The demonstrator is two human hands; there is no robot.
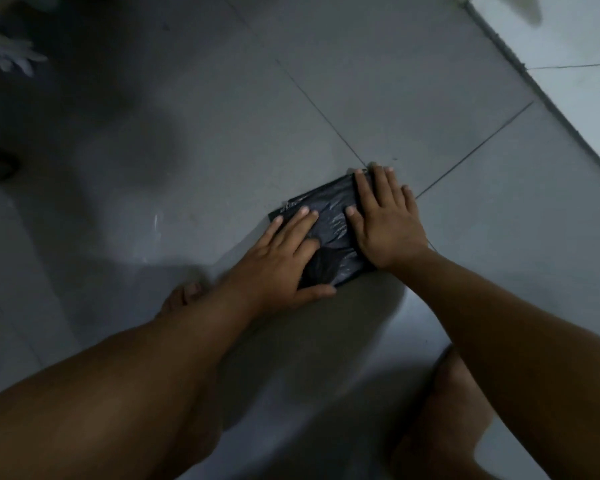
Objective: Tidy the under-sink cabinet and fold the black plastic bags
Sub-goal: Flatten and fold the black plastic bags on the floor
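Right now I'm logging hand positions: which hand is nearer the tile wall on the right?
Right. The right hand presses flat on the folded black bag's wall-side end; the left hand presses its opposite end, farther from the wall.

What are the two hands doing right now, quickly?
Left hand: open, fingers straight, pressing flat on the folded black plastic bag.
Right hand: open, pressing flat on the same bag.
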